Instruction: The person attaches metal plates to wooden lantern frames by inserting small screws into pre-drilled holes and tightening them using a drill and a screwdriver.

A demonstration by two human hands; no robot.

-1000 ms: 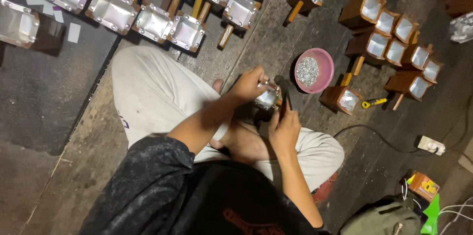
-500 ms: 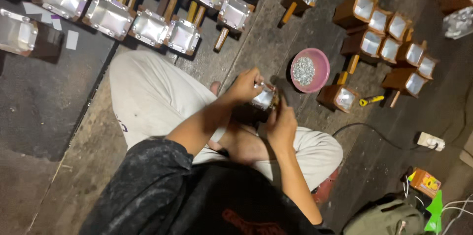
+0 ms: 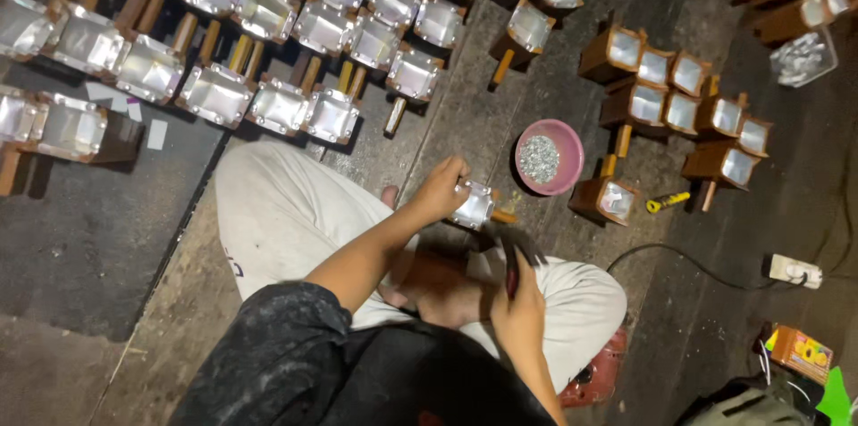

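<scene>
The right hand (image 3: 517, 299) has dropped away to the lower centre, fingers closed on a dark tool (image 3: 511, 267), leaving the left hand (image 3: 441, 191) alone gripping the foil-lined box (image 3: 474, 205) at mid-frame.

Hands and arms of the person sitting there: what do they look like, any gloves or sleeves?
Both hands are bare, with no gloves, rings or watch visible on the left hand or the right hand. The forearms are bare too. A dark, faintly speckled short sleeve covers the left upper arm to about the elbow. The right sleeve is mostly out of view.
</scene>
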